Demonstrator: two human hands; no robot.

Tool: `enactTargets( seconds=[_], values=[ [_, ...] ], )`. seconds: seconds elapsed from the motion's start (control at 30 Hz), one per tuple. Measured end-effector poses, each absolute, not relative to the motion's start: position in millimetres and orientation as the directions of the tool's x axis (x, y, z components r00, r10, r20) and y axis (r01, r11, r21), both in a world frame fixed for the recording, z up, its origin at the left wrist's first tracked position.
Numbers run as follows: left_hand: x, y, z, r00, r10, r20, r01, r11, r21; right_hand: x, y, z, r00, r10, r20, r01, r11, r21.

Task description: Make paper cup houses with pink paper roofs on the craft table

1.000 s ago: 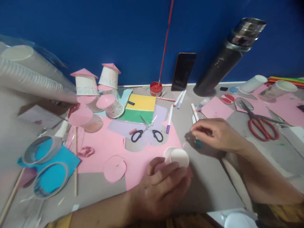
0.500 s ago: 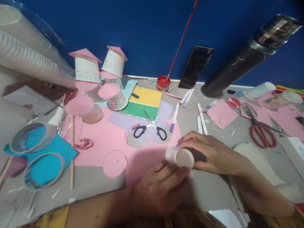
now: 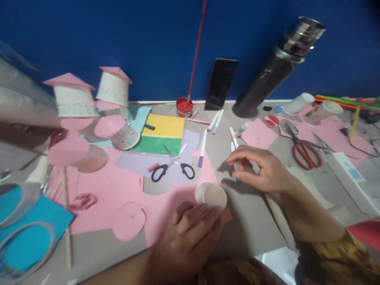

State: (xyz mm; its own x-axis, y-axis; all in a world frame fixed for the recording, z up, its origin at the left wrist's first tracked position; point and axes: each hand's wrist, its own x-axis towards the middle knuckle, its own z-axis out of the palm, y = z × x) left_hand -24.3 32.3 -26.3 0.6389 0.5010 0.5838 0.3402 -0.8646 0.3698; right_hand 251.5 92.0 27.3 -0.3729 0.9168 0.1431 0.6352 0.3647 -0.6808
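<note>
My left hand (image 3: 192, 233) is closed around a small white paper cup (image 3: 215, 196) lying on its side above the pink paper, its round end facing up and right. My right hand (image 3: 258, 168) hovers over white markers (image 3: 233, 137) right of the cup, fingers bent and apart, partly hiding the markers. A teal marker tip shows below its thumb; no firm grip on it can be seen. Black-handled scissors (image 3: 173, 161) lie spread beyond the cup. A cut pink paper circle (image 3: 130, 221) is left of my left hand.
Decorated cups with pink paper roofs (image 3: 74, 97) stand back left. Tape rolls (image 3: 50, 241) rest on blue paper at left. A red paint pot (image 3: 184, 107) with a brush, a leaning phone (image 3: 221, 84) and a dark flask (image 3: 267, 79) line the blue wall. Red-handled scissors (image 3: 305, 155) lie right.
My right hand has let go of the cup and moved right and up to the markers. My left hand still holds the cup. The view has shifted to the right.
</note>
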Motion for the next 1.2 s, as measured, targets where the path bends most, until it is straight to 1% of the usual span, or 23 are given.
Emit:
enactTargets(
  seconds=[0.03, 0.1, 0.17, 0.27, 0.33, 0.43, 0.53, 0.63, 0.87, 0.97, 1.03, 1.1, 1.17, 1.2],
  values=[
    [-24, 32, -27, 0.639, 0.503, 0.581, 0.340, -0.863, 0.373, 255, 95, 28, -0.258, 0.947, 0.190, 0.679, 0.317, -0.662],
    [-24, 34, -29, 0.641, 0.498, 0.584, 0.323, -0.865, 0.383, 262, 100, 29, -0.037, 0.967, 0.254, 0.758, 0.193, -0.624],
    [-22, 37, -28, 0.647, 0.489, 0.586, 0.308, -0.870, 0.386, 267, 104, 29, 0.098, 0.954, 0.284, 0.799, 0.095, -0.594],
    [-18, 42, -26, 0.651, 0.476, 0.592, 0.318, -0.878, 0.358, 271, 107, 25, 0.157, 0.943, 0.295, 0.816, 0.045, -0.576],
    [-16, 43, -25, 0.650, 0.483, 0.586, 0.347, -0.875, 0.336, 273, 109, 23, 0.195, 0.919, 0.341, 0.816, 0.041, -0.576],
    [-16, 43, -25, 0.652, 0.505, 0.565, 0.383, -0.863, 0.330, 281, 113, 19, 0.311, 0.843, 0.439, 0.794, 0.023, -0.608],
    [-17, 43, -28, 0.669, 0.486, 0.563, 0.369, -0.874, 0.316, 292, 120, 16, 0.409, 0.786, 0.464, 0.762, -0.015, -0.647],
    [-17, 42, -29, 0.677, 0.458, 0.577, 0.351, -0.889, 0.294, 302, 126, 11, 0.451, 0.762, 0.465, 0.745, -0.035, -0.666],
    [-15, 39, -30, 0.636, 0.477, 0.606, 0.364, -0.878, 0.310, 309, 135, -2, 0.495, 0.770, 0.402, 0.720, -0.103, -0.687],
    [-14, 38, -32, 0.610, 0.490, 0.623, 0.379, -0.871, 0.313, 310, 136, -3, 0.498, 0.784, 0.370, 0.729, -0.148, -0.668],
    [-14, 37, -35, 0.594, 0.500, 0.630, 0.388, -0.864, 0.321, 309, 136, -2, 0.485, 0.818, 0.308, 0.768, -0.231, -0.597],
    [-14, 37, -39, 0.581, 0.502, 0.641, 0.385, -0.863, 0.327, 308, 134, 1, 0.444, 0.873, 0.203, 0.825, -0.310, -0.473],
    [-13, 38, -44, 0.554, 0.495, 0.670, 0.372, -0.867, 0.332, 305, 132, 4, 0.391, 0.915, 0.098, 0.868, -0.332, -0.368],
    [-13, 39, -46, 0.537, 0.490, 0.686, 0.367, -0.869, 0.333, 303, 130, 5, 0.366, 0.928, 0.064, 0.882, -0.325, -0.342]
  ],
)
